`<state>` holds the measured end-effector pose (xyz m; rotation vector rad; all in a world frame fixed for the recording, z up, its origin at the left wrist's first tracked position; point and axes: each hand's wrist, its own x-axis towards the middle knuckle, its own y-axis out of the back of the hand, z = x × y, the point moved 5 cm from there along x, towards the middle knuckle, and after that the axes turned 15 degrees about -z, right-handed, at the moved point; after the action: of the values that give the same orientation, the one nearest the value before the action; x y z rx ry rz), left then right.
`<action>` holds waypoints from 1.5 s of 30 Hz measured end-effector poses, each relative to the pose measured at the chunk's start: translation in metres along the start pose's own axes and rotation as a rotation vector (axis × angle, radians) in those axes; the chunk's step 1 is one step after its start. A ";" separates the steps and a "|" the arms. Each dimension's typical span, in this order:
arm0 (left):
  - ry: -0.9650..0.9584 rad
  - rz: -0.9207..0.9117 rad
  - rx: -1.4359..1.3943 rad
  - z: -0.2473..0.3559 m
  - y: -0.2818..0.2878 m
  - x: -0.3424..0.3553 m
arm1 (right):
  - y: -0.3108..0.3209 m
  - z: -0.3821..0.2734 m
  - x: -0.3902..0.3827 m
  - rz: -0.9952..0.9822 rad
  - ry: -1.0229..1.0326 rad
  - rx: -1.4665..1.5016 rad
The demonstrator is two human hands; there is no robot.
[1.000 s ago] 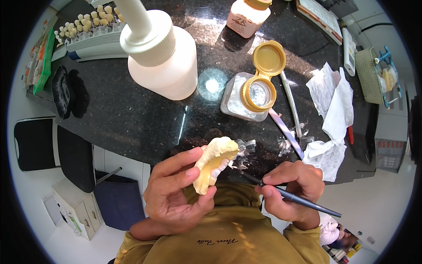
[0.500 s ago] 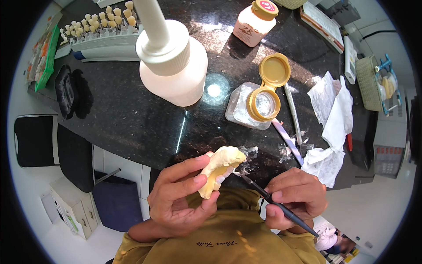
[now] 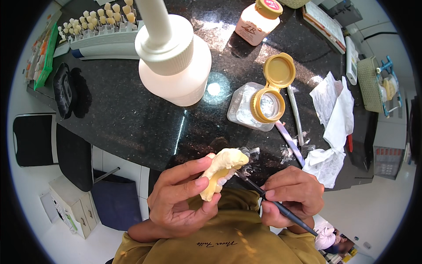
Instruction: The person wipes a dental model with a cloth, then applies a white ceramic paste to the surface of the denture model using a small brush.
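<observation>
In my left hand (image 3: 182, 200) is a cream-yellow plaster dental model (image 3: 218, 171), an arch with a row of white teeth on its inner right side. My fingers pinch it from the left and below. My right hand (image 3: 294, 193) grips a slim black-handled tool (image 3: 285, 212) like a pen. The fine tip of this tool meets or nearly meets the model's teeth; whether it is a brush or a blade cannot be made out. Both hands are close to my body, at the near edge of the dark speckled counter (image 3: 127, 112).
Beyond the hands stand a white pump bottle (image 3: 176, 75), an open jar with a gold lid (image 3: 250, 108) and a closed jar (image 3: 257, 24). A purple-white stick (image 3: 290, 143), grey stick (image 3: 295, 114) and crumpled tissue (image 3: 327, 160) lie right. A tooth shade guide (image 3: 105, 46) is far left.
My right hand has shifted slightly left, bringing the tool's tip closer to the teeth. The dental model has moved slightly down and right in my left hand.
</observation>
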<state>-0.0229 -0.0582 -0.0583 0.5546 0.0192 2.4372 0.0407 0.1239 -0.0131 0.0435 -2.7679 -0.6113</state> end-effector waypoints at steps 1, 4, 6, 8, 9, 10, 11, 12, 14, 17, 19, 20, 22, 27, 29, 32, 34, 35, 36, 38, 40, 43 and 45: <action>-0.002 -0.001 -0.005 0.000 0.000 0.001 | 0.001 0.000 -0.001 0.012 0.001 0.000; -0.003 -0.002 -0.008 0.001 0.000 0.002 | 0.002 0.001 -0.003 0.027 -0.001 0.002; 0.001 0.000 0.004 0.001 0.000 0.001 | 0.001 0.001 -0.002 0.010 -0.009 0.006; 0.005 0.008 0.008 0.001 0.000 0.001 | 0.000 0.001 -0.001 0.004 -0.008 -0.003; 0.007 0.012 0.010 0.001 0.000 0.001 | 0.000 0.001 -0.001 0.000 -0.008 -0.007; 0.006 0.010 0.010 0.001 0.000 0.001 | 0.000 0.001 -0.001 0.005 -0.006 -0.006; 0.006 0.008 0.010 0.001 0.000 0.002 | 0.001 0.001 -0.002 0.010 -0.003 -0.006; 0.005 0.006 0.010 0.001 0.000 0.002 | 0.001 0.001 -0.003 0.015 -0.001 -0.005; 0.001 0.005 0.013 0.001 0.000 0.001 | 0.000 0.001 -0.003 0.021 -0.003 -0.001; 0.002 0.003 0.014 0.002 -0.001 0.002 | 0.001 0.001 -0.001 -0.007 -0.020 -0.005; 0.004 0.000 0.016 0.002 -0.001 0.002 | 0.001 0.000 -0.001 -0.013 -0.017 -0.008; 0.005 -0.002 0.018 0.002 -0.001 0.002 | 0.001 0.001 -0.002 -0.004 -0.006 -0.008; 0.006 -0.006 0.019 0.002 -0.001 0.002 | 0.001 0.001 -0.003 0.000 -0.002 -0.006; 0.005 -0.013 0.013 0.002 -0.001 0.002 | 0.002 0.001 -0.004 0.018 0.001 0.005; 0.004 -0.014 0.008 0.002 -0.001 0.002 | 0.001 0.001 -0.003 0.012 0.001 0.010; 0.005 -0.015 0.007 0.002 -0.001 0.002 | 0.002 0.001 0.000 -0.014 -0.017 0.015; 0.009 -0.015 0.008 0.002 -0.001 0.002 | 0.001 0.001 0.000 -0.018 -0.014 0.011; 0.012 -0.015 0.007 0.003 -0.001 0.003 | 0.001 0.001 -0.001 -0.011 -0.002 0.006; 0.016 -0.015 0.007 0.003 -0.001 0.003 | 0.001 0.001 -0.001 -0.004 0.010 0.001; 0.018 -0.020 0.015 0.004 0.000 0.003 | 0.001 0.001 -0.002 -0.001 -0.011 0.001; 0.016 -0.023 0.024 0.003 0.000 0.003 | 0.001 0.001 -0.002 0.004 -0.015 -0.001; 0.010 -0.022 0.031 0.003 0.000 0.003 | 0.001 0.001 -0.002 0.010 -0.009 -0.004; 0.011 -0.016 0.028 0.003 0.000 0.002 | 0.002 0.001 -0.003 0.004 -0.017 -0.001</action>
<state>-0.0233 -0.0571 -0.0553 0.5515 0.0627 2.4277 0.0431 0.1264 -0.0144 0.0332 -2.7835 -0.6150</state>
